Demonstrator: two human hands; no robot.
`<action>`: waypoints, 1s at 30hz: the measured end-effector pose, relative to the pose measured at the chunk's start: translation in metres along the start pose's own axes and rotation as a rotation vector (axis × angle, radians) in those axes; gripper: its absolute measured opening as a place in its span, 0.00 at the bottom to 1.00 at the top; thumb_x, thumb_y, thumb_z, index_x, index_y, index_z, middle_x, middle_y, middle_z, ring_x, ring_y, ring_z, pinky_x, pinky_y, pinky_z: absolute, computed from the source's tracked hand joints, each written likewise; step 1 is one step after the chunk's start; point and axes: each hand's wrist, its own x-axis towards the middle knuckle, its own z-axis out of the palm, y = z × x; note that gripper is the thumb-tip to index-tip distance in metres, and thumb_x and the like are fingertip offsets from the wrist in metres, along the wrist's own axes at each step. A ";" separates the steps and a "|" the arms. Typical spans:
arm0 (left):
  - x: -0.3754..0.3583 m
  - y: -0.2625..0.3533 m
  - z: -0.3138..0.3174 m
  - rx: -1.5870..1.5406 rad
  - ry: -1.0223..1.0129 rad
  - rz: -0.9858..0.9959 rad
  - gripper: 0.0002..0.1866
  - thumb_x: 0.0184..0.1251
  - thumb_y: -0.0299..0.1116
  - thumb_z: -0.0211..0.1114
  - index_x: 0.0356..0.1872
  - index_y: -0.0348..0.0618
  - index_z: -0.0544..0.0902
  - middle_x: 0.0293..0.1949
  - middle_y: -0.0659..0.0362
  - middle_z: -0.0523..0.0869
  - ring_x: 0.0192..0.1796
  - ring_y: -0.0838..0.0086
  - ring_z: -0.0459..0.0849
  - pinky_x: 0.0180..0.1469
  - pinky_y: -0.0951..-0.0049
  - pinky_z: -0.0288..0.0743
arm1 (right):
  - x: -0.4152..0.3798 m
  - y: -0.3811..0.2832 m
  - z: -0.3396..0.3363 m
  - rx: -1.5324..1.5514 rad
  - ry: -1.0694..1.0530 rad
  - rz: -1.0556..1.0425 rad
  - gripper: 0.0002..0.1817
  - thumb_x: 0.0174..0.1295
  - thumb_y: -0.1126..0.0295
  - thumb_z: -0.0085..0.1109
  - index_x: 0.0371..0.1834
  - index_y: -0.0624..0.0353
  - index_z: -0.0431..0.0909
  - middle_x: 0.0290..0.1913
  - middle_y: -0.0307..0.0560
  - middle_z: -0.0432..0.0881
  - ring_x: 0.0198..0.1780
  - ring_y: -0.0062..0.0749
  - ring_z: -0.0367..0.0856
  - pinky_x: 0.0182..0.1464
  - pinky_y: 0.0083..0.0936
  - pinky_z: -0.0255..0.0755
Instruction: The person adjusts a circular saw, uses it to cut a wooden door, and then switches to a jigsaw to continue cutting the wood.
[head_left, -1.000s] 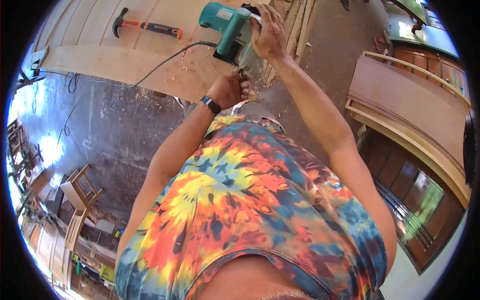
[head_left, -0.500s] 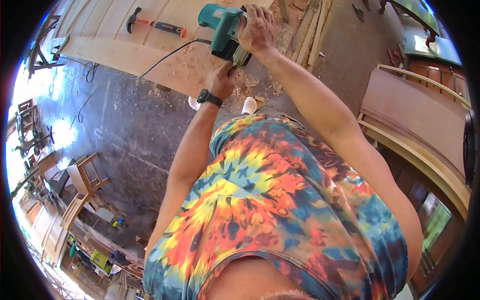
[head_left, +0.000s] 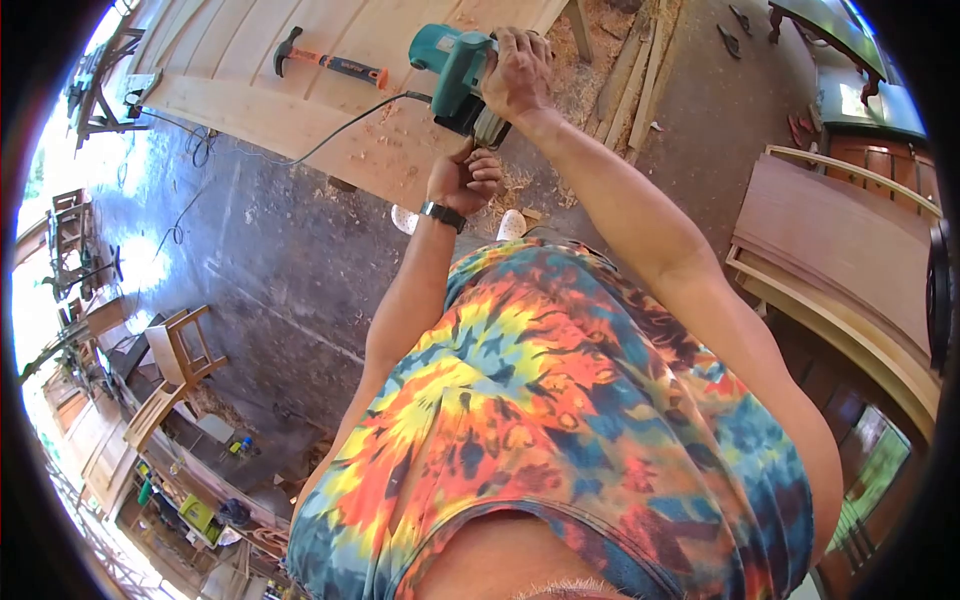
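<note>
A teal power planer (head_left: 460,80) is tipped on its side over the near right corner of a pale wooden panel (head_left: 240,110). My right hand (head_left: 518,75) is wrapped around its handle. Just below the planer is my left hand (head_left: 465,180), palm partly turned up, with fingers loosely curled and thumb apart from them. The thumb tip comes right to the planer's lower edge, and nothing shows in the palm. A black cord (head_left: 350,125) runs left from the planer across the panel. Left of it lies a claw hammer (head_left: 330,64) with an orange and black handle.
Wood shavings (head_left: 515,185) litter the floor by my white shoes (head_left: 511,223). Long wooden strips (head_left: 630,90) lie beyond the panel's right side. Stacked boards (head_left: 825,230) stand at right. A wooden chair (head_left: 178,350) and tools are at left; the cord trails across the dark floor.
My left hand has drawn slightly away from the planer's underside, its fingers now showing and looser. My right hand keeps its grip. The whole view has shifted a little.
</note>
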 end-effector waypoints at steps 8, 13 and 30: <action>-0.004 0.004 -0.002 0.782 0.301 0.386 0.15 0.79 0.46 0.58 0.35 0.48 0.77 0.23 0.62 0.74 0.25 0.69 0.76 0.25 0.67 0.68 | 0.000 0.002 -0.004 -0.004 0.029 -0.026 0.21 0.65 0.65 0.59 0.61 0.60 0.77 0.62 0.55 0.79 0.68 0.55 0.70 0.74 0.47 0.60; -0.019 -0.017 0.012 2.298 0.647 0.940 0.14 0.75 0.46 0.62 0.43 0.45 0.82 0.30 0.53 0.86 0.33 0.56 0.87 0.34 0.54 0.78 | -0.004 0.007 -0.014 0.015 0.041 -0.035 0.21 0.67 0.64 0.59 0.61 0.59 0.78 0.61 0.56 0.80 0.67 0.57 0.71 0.72 0.48 0.62; -0.006 -0.009 -0.011 1.961 0.680 1.063 0.19 0.78 0.49 0.59 0.46 0.41 0.82 0.30 0.55 0.87 0.34 0.64 0.86 0.37 0.61 0.77 | 0.000 0.000 0.007 -0.022 0.015 -0.030 0.23 0.63 0.67 0.62 0.62 0.60 0.78 0.62 0.56 0.80 0.68 0.55 0.71 0.74 0.47 0.61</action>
